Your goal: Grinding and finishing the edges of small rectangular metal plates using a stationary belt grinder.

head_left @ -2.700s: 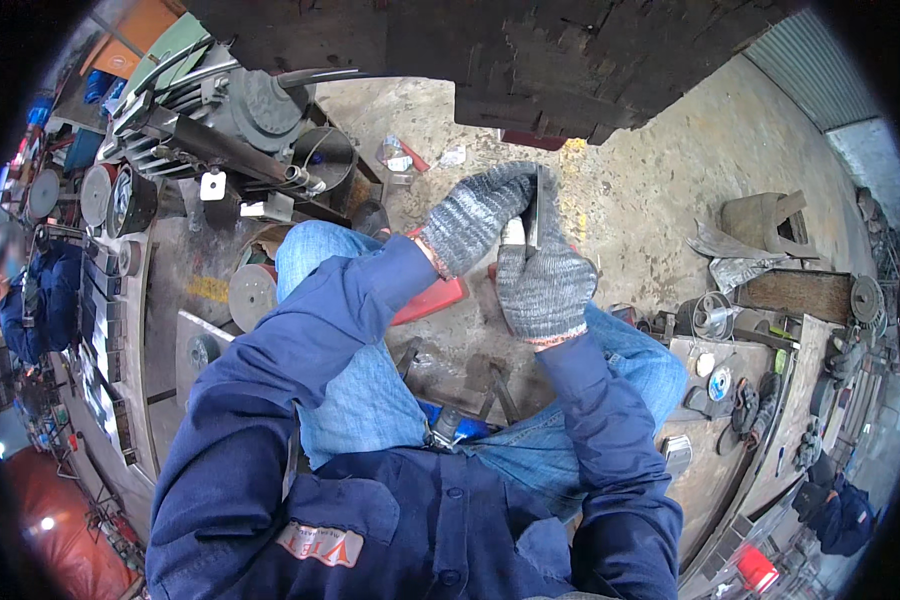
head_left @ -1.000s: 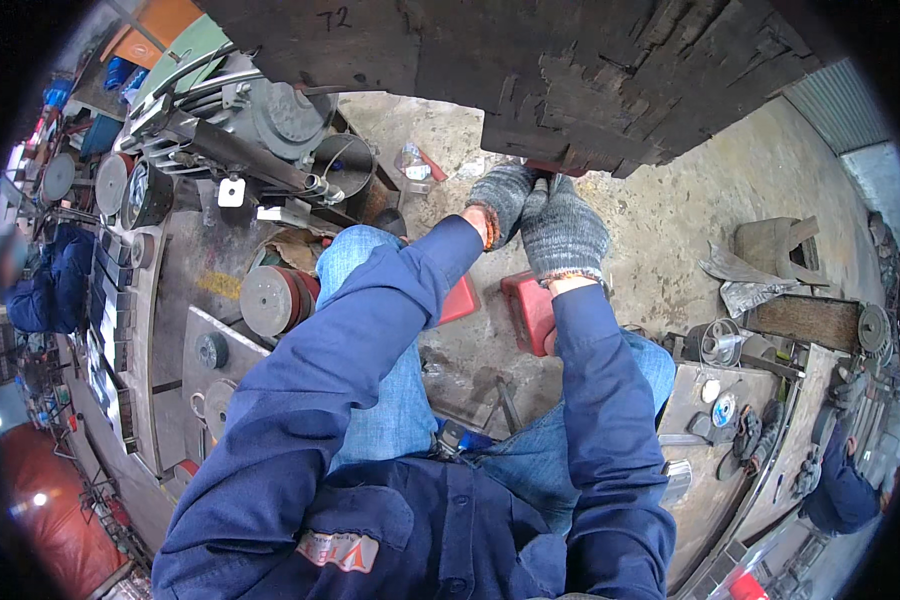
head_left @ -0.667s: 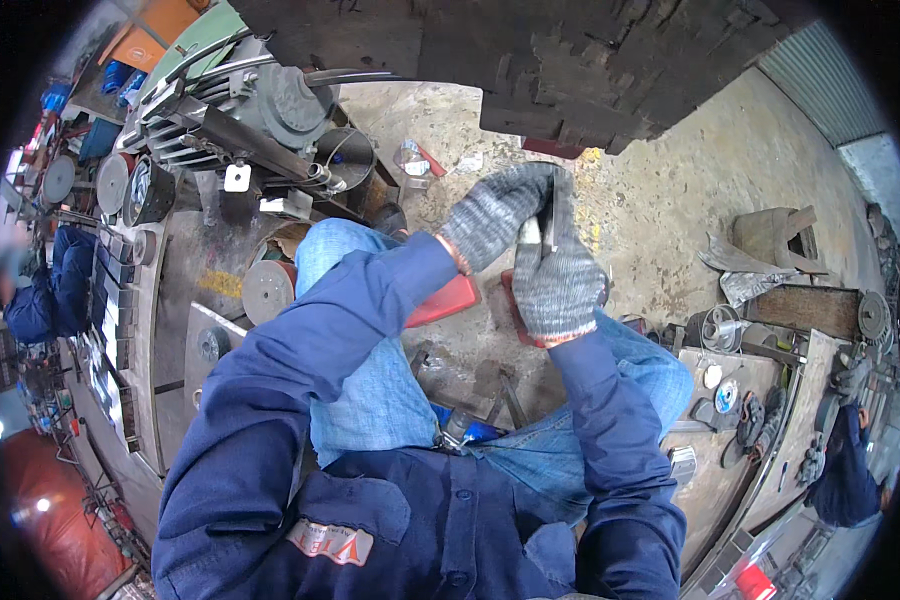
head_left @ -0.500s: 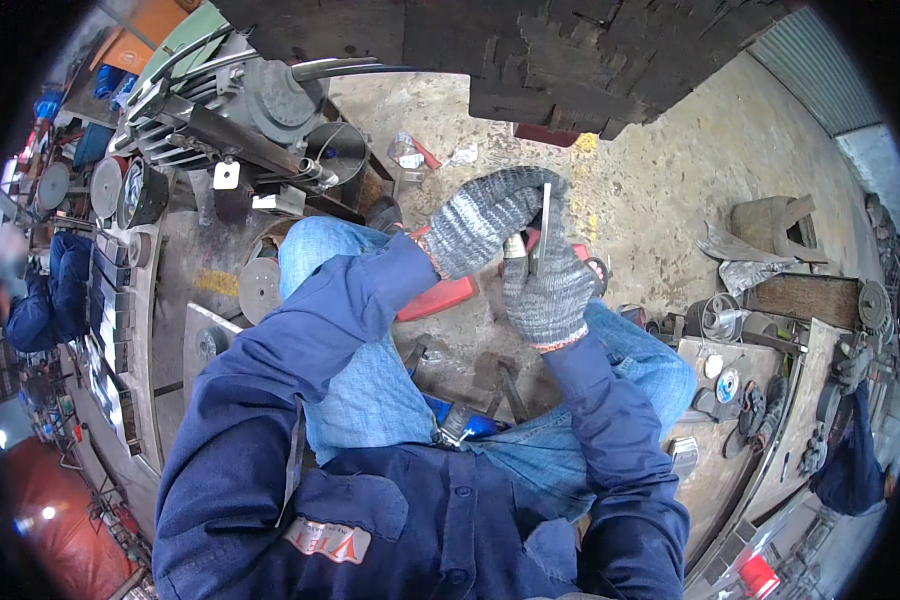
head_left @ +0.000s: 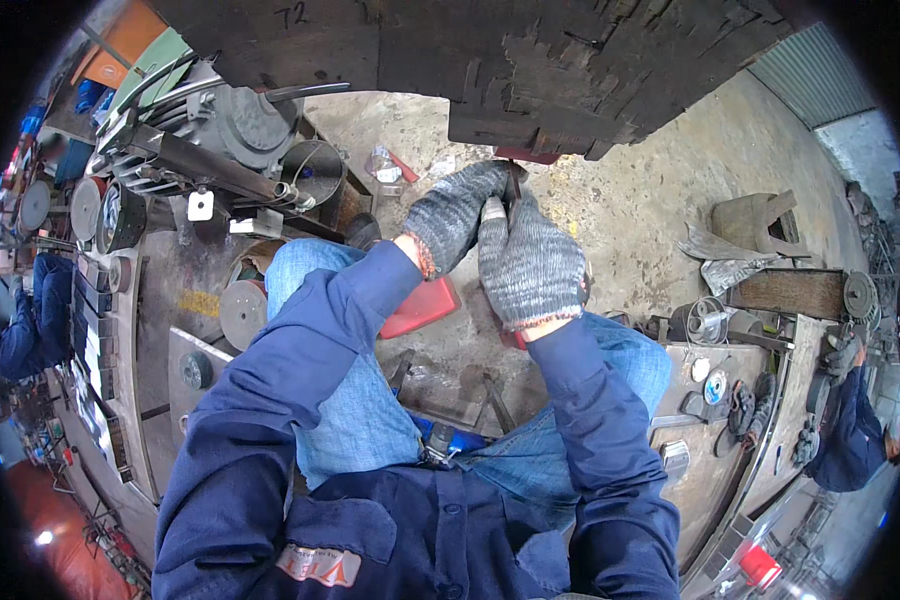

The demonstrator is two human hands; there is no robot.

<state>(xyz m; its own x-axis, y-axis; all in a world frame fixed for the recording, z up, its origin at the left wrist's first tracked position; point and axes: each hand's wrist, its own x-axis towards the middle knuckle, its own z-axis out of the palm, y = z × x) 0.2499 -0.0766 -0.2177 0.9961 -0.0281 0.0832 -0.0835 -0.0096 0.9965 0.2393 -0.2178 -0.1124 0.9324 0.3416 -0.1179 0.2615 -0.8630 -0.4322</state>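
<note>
Gripping a thin dark metal tool with both grey knit-gloved hands, left hand fingers curled on it, right hand closed around its shaft, tip touching lower edge of large dark metal block, red stool under knees.

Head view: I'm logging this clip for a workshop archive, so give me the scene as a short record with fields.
Setting: metalworking shop, concrete floor
Person: seated, dark blue jacket, jeans, grey knit gloves
Left hand: raised, closed around a thin dark tool, the hold unclear
Right hand: closed around the same tool, lower down
Above the hands: large dark notched metal piece
Beside the left knee: red block
Far right: another person's blue sleeve
</note>
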